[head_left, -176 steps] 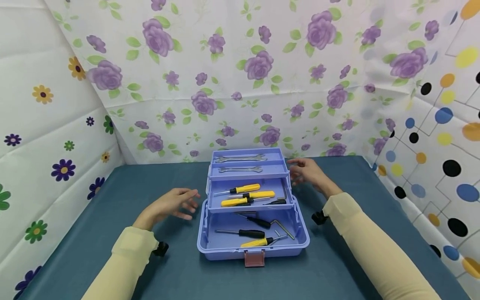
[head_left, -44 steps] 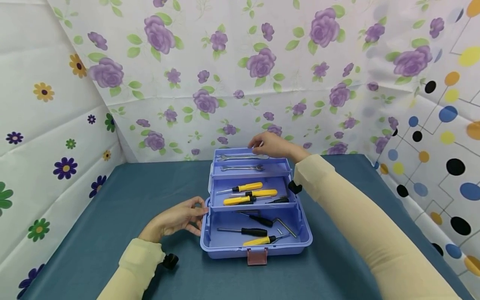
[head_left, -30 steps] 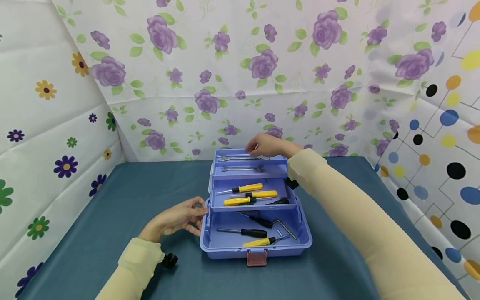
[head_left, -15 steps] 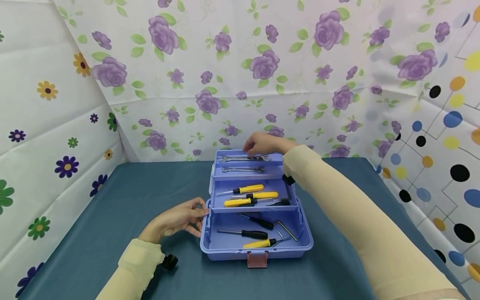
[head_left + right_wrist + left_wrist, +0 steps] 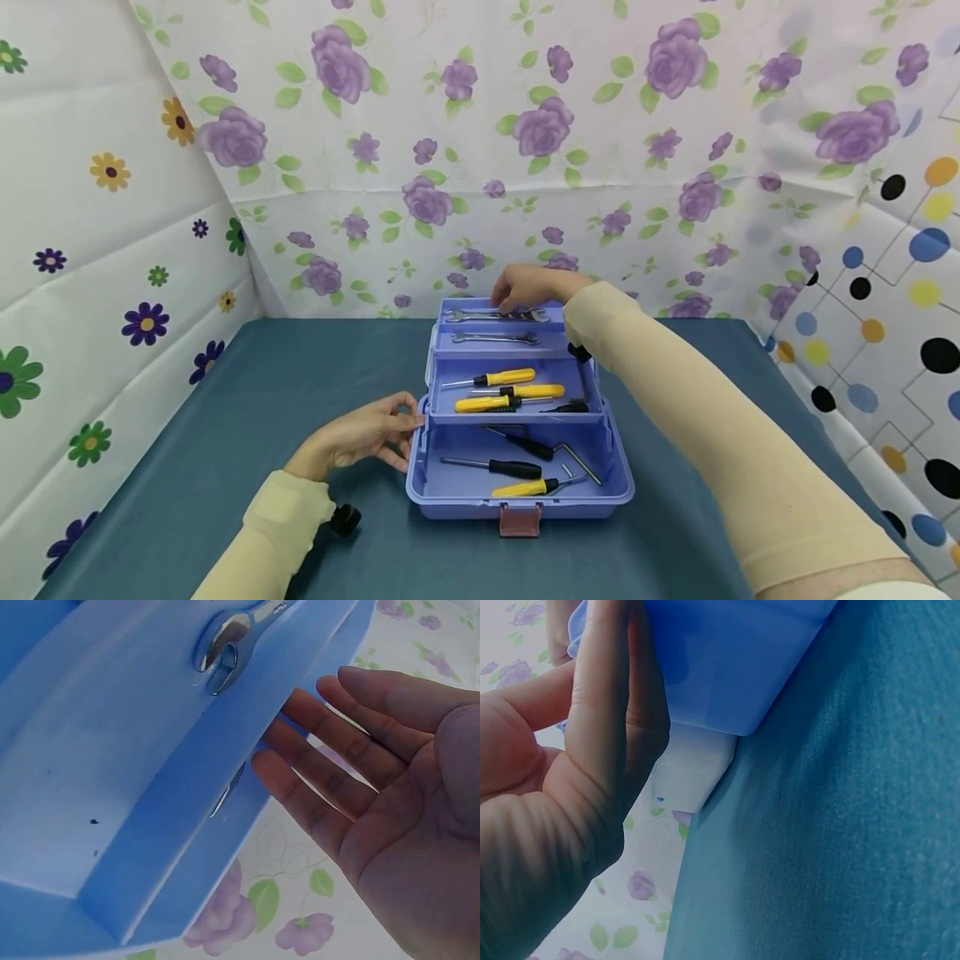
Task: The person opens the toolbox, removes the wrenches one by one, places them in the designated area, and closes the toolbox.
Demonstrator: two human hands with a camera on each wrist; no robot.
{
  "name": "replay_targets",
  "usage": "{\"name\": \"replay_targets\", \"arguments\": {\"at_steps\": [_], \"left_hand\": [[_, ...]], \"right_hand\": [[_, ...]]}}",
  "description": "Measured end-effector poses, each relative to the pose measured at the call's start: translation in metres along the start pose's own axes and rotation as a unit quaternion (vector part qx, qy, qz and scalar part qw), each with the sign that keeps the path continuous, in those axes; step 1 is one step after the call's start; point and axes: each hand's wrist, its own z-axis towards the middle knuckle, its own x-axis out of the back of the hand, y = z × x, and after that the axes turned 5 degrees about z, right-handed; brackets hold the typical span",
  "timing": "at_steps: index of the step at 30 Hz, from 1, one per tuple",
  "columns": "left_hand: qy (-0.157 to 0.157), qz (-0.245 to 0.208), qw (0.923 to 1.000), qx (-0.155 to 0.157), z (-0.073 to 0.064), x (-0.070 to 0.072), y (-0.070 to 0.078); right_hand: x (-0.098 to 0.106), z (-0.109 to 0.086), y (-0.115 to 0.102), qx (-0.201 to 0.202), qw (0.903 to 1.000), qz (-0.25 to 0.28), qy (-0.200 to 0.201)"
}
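Observation:
A periwinkle-blue toolbox point(image 5: 517, 503) stands opened out in tiers in the head view, its red-brown latch at the front. My left hand point(image 5: 367, 433) holds the box's left rim, the other fingers lying along the outer wall. Over the topmost tray, my right hand point(image 5: 528, 286) reaches in from behind, fingers point(image 5: 341, 735) fairly straight at the tray's partition in the right wrist view. Under it lies a silver wrench point(image 5: 480, 316), partly covered; another wrench point(image 5: 495, 338) rests in the compartment just in front. Nothing shows between the right thumb and fingers.
Several yellow-handled screwdrivers point(image 5: 483, 404) lie in the middle tray. The bottom holds a black-handled screwdriver point(image 5: 513, 468), a yellow one point(image 5: 519, 488) and a hex key point(image 5: 581, 465). Floral sheeting point(image 5: 480, 233) hangs behind the teal table point(image 5: 330, 350).
Both hands were beside the box at first. My left hand has come to the rim, my right hand over the top tray, then slightly left, uncovering the upper wrench's right end.

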Motion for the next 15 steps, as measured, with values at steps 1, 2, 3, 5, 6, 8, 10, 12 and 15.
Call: {"name": "replay_targets", "arguments": {"at_steps": [1, 2, 3, 5, 6, 8, 10, 12, 15], "left_hand": [[-0.001, 0.000, 1.0000, 0.000, 0.000, 0.000, 0.000], [-0.001, 0.000, 1.0000, -0.001, 0.000, 0.000, 0.001], [-0.002, 0.000, 1.0000, -0.001, 0.000, 0.000, 0.001], [-0.002, -0.001, 1.0000, -0.001, 0.000, 0.000, 0.001], [-0.002, -0.001, 1.0000, -0.001, 0.000, 0.000, 0.001], [-0.004, 0.000, 1.0000, -0.002, 0.000, 0.000, 0.000], [-0.005, -0.001, 1.0000, -0.002, 0.000, 0.001, 0.000], [-0.004, -0.001, 1.0000, -0.002, 0.000, 0.001, 0.000], [-0.003, -0.001, 1.0000, -0.002, -0.001, 0.002, 0.000]], "right_hand": [[0.000, 0.000, -0.002, -0.001, 1.0000, -0.005, -0.001], [0.000, 0.000, -0.004, -0.002, 0.9999, -0.015, 0.000], [0.000, 0.000, -0.006, -0.004, 0.9996, -0.028, 0.001], [-0.002, 0.001, -0.010, -0.002, 0.9981, -0.061, 0.007], [-0.004, 0.002, -0.013, -0.002, 0.9971, -0.076, 0.009], [-0.007, 0.005, -0.016, -0.002, 0.9946, -0.103, 0.012], [-0.009, 0.007, -0.018, -0.003, 0.9933, -0.115, 0.011], [-0.010, 0.009, -0.019, -0.006, 0.9938, -0.111, 0.007], [-0.009, 0.011, -0.019, -0.011, 0.9951, -0.098, 0.006]]}}
